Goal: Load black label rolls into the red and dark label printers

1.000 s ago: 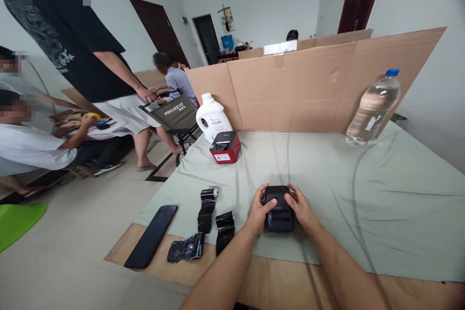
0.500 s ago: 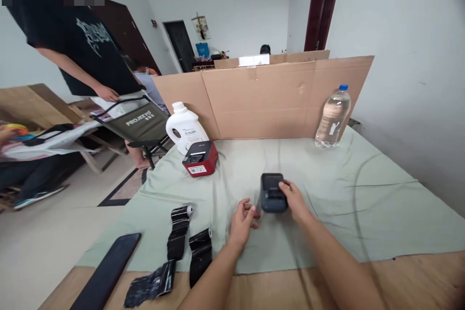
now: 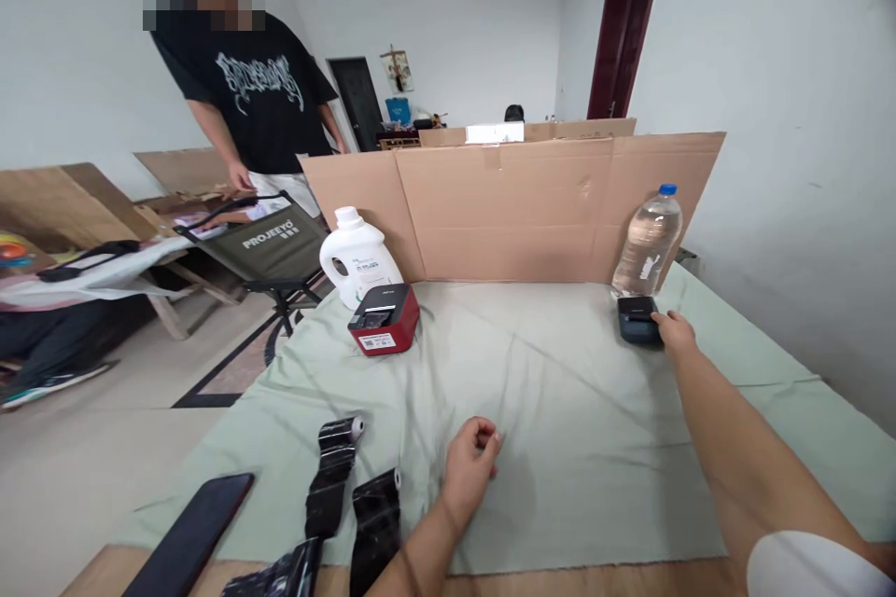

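Observation:
My right hand (image 3: 676,333) reaches far out and grips the right edge of a small dark printer (image 3: 637,322). This printer rests on or just above the green cloth, right in front of a clear water bottle (image 3: 649,242) with a blue cap. My left hand (image 3: 472,457) hovers near the middle of the cloth, its fingers curled in towards the thumb, with nothing visible in them. Left of it, two black film rolls (image 3: 334,471) (image 3: 376,522) lie partly unrolled. A red and black printer (image 3: 385,319) stands farther back, before a white jug (image 3: 360,256).
A cardboard screen (image 3: 504,215) borders the cloth-covered table (image 3: 560,485) at the back. At the front left lie a long dark flat object (image 3: 189,536) and crumpled black film (image 3: 280,574). A person (image 3: 259,103) stands behind a folding chair (image 3: 262,247).
My right hand has carried the small dark printer from the middle to the back right, beside the bottle. My left hand's fingers have curled in. The standing person appears farther right.

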{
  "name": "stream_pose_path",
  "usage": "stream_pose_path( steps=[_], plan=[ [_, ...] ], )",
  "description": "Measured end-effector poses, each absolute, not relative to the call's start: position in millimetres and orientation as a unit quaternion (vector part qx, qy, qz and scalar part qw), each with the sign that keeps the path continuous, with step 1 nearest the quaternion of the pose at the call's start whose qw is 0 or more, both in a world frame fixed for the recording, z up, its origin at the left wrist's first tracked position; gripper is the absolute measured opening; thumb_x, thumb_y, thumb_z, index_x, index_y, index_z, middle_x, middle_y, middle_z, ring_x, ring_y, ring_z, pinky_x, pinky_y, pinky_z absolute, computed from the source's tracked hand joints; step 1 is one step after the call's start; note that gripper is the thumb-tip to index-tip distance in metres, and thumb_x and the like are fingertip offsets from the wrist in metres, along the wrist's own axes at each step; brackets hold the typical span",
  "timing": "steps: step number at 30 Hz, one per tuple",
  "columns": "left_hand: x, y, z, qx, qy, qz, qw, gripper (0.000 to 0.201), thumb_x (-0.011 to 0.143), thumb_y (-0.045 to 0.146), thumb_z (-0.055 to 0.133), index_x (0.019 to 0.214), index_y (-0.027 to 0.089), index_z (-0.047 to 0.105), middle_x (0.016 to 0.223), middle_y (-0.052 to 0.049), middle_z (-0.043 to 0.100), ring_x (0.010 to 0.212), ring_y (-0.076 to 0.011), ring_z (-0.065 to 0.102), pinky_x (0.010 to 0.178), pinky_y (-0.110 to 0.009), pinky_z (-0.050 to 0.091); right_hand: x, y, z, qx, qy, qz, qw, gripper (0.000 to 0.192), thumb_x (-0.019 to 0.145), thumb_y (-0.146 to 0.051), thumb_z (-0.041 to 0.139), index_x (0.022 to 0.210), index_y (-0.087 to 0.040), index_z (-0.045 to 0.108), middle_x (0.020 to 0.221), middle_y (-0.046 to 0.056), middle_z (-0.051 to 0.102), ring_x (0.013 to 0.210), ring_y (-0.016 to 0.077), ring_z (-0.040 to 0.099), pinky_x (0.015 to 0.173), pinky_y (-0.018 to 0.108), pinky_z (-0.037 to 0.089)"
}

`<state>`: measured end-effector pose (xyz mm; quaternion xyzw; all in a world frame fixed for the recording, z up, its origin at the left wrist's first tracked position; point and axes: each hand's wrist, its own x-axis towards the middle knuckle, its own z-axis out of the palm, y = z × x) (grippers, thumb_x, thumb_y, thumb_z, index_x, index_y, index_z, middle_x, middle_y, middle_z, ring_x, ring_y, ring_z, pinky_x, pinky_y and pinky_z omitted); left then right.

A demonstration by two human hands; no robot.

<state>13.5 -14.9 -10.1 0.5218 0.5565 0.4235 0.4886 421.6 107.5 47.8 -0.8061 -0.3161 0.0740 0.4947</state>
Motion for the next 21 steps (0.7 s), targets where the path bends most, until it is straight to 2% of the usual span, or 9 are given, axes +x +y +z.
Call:
stream_pose_path(
  steps=[2, 5, 8, 10, 13, 16, 19, 20, 21],
  plan=[
    [14, -15, -10, 0.532, 0.561, 0.416, 0.479, 0.021, 0.071, 0.037, 0.063, 0.078, 0.018, 0.057, 0.066, 0.002, 0.053, 0.051, -0.0102, 0.05, 0.041, -0.019, 0.037, 424, 107, 51, -0.826, -0.297, 0.095, 0.47, 0.037, 0.088, -0.032, 0.059, 0.118, -0.011, 0.057, 0.121, 0.016, 0.058, 0.109, 0.0267, 0.057, 0.092, 0.046, 0.046],
    [14, -14, -9, 0.56, 0.565, 0.405, 0.451, 0.015, 0.074, 0.033, 0.06, 0.078, 0.019, 0.057, 0.069, 0.0, 0.054, 0.055, -0.0125, 0.052, 0.044, -0.021, 0.038, 405, 101, 56, -0.827, -0.309, 0.098, 0.459, 0.048, 0.08, -0.025, 0.061, 0.12, 0.001, 0.055, 0.127, 0.029, 0.051, 0.125, 0.0373, 0.042, 0.104, 0.05, 0.029],
    [14, -15, -3, 0.608, 0.553, 0.411, 0.394, 0.005, 0.074, 0.024, 0.058, 0.075, 0.019, 0.059, 0.075, -0.002, 0.056, 0.067, -0.016, 0.055, 0.062, -0.028, 0.046, 357, 89, 52, -0.796, -0.364, 0.094, 0.474, 0.05, 0.078, -0.021, 0.056, 0.123, -0.001, 0.052, 0.135, 0.027, 0.045, 0.133, 0.034, 0.033, 0.11, 0.045, 0.021],
    [16, -21, 1, 0.655, 0.532, 0.395, 0.363, 0.007, 0.073, 0.019, 0.056, 0.076, 0.02, 0.062, 0.082, -0.004, 0.058, 0.074, -0.0177, 0.057, 0.074, -0.032, 0.046, 309, 75, 39, -0.766, -0.406, 0.124, 0.482, 0.047, 0.076, -0.024, 0.055, 0.119, -0.005, 0.055, 0.128, 0.024, 0.053, 0.125, 0.0317, 0.043, 0.106, 0.042, 0.028],
    [18, -37, 1, 0.718, 0.517, 0.339, 0.32, 0.02, 0.068, 0.023, 0.063, 0.087, 0.023, 0.068, 0.102, -0.008, 0.059, 0.09, -0.0246, 0.058, 0.083, -0.037, 0.045, 229, 45, 8, -0.717, -0.458, 0.197, 0.487, 0.038, 0.075, -0.034, 0.056, 0.106, -0.013, 0.06, 0.105, 0.015, 0.066, 0.098, 0.0267, 0.061, 0.087, 0.037, 0.047],
    [12, -44, -3, 0.765, 0.49, 0.287, 0.305, 0.04, 0.056, 0.037, 0.076, 0.093, 0.024, 0.07, 0.114, -0.012, 0.059, 0.091, -0.0302, 0.061, 0.081, -0.039, 0.046, 169, 12, -21, -0.623, -0.502, 0.303, 0.518, 0.031, 0.077, -0.041, 0.053, 0.099, -0.02, 0.06, 0.097, 0.009, 0.068, 0.09, 0.024, 0.064, 0.082, 0.037, 0.051],
    [-11, -20, 10, 0.793, 0.416, 0.253, 0.365, 0.033, 0.055, 0.052, 0.076, 0.076, 0.027, 0.071, 0.084, -0.006, 0.067, 0.068, -0.0248, 0.063, 0.069, -0.035, 0.048, 144, -10, -30, -0.565, -0.591, 0.278, 0.505, 0.028, 0.076, -0.04, 0.057, 0.097, -0.022, 0.062, 0.102, 0.008, 0.066, 0.097, 0.0255, 0.061, 0.088, 0.041, 0.048],
    [-22, -4, 21, 0.79, 0.413, 0.249, 0.378, 0.029, 0.057, 0.054, 0.074, 0.071, 0.028, 0.07, 0.07, -0.004, 0.066, 0.064, -0.0243, 0.063, 0.068, -0.034, 0.048, 143, -13, -30, -0.559, -0.608, 0.268, 0.496, 0.026, 0.077, -0.039, 0.057, 0.096, -0.022, 0.062, 0.101, 0.008, 0.066, 0.097, 0.0257, 0.06, 0.088, 0.041, 0.047],
    [-33, 15, 34, 0.77, 0.45, 0.266, 0.366, 0.03, 0.06, 0.055, 0.073, 0.071, 0.027, 0.07, 0.066, -0.004, 0.065, 0.066, -0.0258, 0.063, 0.07, -0.036, 0.048, 143, -15, -28, -0.558, -0.617, 0.265, 0.488, 0.024, 0.078, -0.039, 0.056, 0.094, -0.023, 0.063, 0.099, 0.008, 0.066, 0.095, 0.0258, 0.06, 0.086, 0.041, 0.048]
  ],
)
